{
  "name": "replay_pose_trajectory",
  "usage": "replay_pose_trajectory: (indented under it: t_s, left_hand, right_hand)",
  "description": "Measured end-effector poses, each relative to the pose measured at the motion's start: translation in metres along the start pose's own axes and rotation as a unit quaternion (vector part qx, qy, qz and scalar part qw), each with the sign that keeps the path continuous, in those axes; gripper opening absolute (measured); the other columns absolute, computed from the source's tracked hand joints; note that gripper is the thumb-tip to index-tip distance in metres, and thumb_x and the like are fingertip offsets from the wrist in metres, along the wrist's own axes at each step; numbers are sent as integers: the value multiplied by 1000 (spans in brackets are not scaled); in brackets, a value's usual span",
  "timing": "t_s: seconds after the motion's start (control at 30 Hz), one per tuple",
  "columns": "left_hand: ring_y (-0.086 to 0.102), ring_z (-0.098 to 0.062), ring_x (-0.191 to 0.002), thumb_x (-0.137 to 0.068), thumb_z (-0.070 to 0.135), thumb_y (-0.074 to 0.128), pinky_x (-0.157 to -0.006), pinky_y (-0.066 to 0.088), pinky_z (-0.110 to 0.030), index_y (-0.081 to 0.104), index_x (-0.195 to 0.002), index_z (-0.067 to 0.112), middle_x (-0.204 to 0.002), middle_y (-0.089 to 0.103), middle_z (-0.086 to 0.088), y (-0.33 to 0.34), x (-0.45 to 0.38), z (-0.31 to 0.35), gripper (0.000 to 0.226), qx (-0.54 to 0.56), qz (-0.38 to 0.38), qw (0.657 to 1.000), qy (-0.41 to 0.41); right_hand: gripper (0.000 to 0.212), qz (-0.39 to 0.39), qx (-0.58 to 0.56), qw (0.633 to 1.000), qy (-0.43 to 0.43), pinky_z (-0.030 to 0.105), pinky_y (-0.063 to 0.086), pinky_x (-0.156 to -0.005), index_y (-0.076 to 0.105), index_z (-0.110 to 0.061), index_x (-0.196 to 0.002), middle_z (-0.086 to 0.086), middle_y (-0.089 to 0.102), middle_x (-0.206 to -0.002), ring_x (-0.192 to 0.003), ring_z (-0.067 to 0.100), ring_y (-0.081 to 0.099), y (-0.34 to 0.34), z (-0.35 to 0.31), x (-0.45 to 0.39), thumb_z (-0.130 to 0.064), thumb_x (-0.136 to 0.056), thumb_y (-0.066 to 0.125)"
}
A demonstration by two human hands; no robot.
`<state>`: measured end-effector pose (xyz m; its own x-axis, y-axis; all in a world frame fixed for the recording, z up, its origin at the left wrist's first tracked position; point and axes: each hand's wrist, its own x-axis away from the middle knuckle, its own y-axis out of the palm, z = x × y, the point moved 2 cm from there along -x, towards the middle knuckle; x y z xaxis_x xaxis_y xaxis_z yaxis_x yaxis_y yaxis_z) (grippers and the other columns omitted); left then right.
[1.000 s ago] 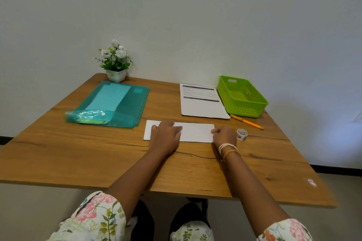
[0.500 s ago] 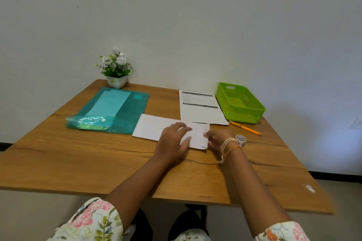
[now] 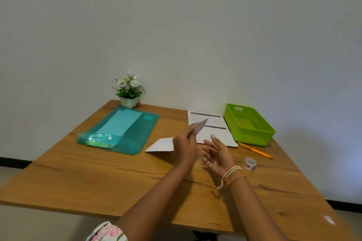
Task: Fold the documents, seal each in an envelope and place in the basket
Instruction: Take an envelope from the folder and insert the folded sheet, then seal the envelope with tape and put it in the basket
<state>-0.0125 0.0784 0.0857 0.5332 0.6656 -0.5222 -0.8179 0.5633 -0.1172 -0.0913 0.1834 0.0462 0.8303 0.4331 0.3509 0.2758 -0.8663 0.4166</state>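
Table (image 3: pixel 117 182) wood, against white wall (image 3: pixel 176 25) | left hand (image 3: pixel 185 147) fingers pinch folded document (image 3: pixel 162 145) | right hand (image 3: pixel 218 155) fingers apart

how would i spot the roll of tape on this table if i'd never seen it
Start at the green basket at the table's far right corner, then follow the orange pencil lying in front of it. Just nearer than the pencil's tip sits the tape roll: a small pale patterned ring, the only round thing on the wood.
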Motion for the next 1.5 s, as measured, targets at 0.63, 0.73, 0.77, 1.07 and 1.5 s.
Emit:
replay_pose_trajectory:
  t_s: [0.63, 0.73, 0.77, 1.07, 1.5]
  left_hand:
    - [66, -22, -86, -89, -3, 62, -78, 55, -33, 61, -113, 2, -102, 67, -12, -62, -55, -53, 24, 330, 154, 829, -424]
    - [63, -27, -103, -85, 0, 63, -88, 54, -36, 63, -121, 5, -117, 66, -12, -73, -42, -75, 37, 35, 61, 929, -363]
    - [61, -28, -108, -85, 1, 63, -92, 51, -36, 62, -123, 6, -122, 64, -13, -76, -37, -79, 39, -52, 26, 945, -321]
    - [52, -21, -105, -95, 21, 55, -85, 41, -29, 57, -122, 13, -119, 58, -7, -66, -7, -91, 29, -470, -93, 875, -62]
    - [28, -32, -140, -95, 44, 47, -114, 16, -53, 49, -134, 20, -147, 39, -16, -38, 11, -83, 46, -506, -90, 858, -8]
  right_hand:
    - [15, 263, 224, 924, -166, 29, 45, -69, 72, 4, -89, 12, 66, -81, -74, 25, 59, -9, -6, -28, -8, -84, 66]
    - [21, 281, 374, 864, -187, 33, 47, -75, 72, 0, -98, 15, 69, -93, -89, 33, 64, -16, -6, -25, -16, -85, 66]
    - [25, 281, 412, 845, -193, 34, 48, -80, 70, -3, -105, 16, 70, -103, -97, 35, 63, -18, -5, -25, -18, -85, 66]
    - [38, 287, 614, 704, -215, 38, 46, -91, 59, -9, -125, 16, 58, -121, -111, 33, 54, -31, 18, -23, -29, -93, 56]
    - [22, 315, 629, 628, -332, 38, 48, -81, 65, -10, -106, 11, 64, -103, -97, 28, 56, -46, 18, -4, -25, -92, 56]
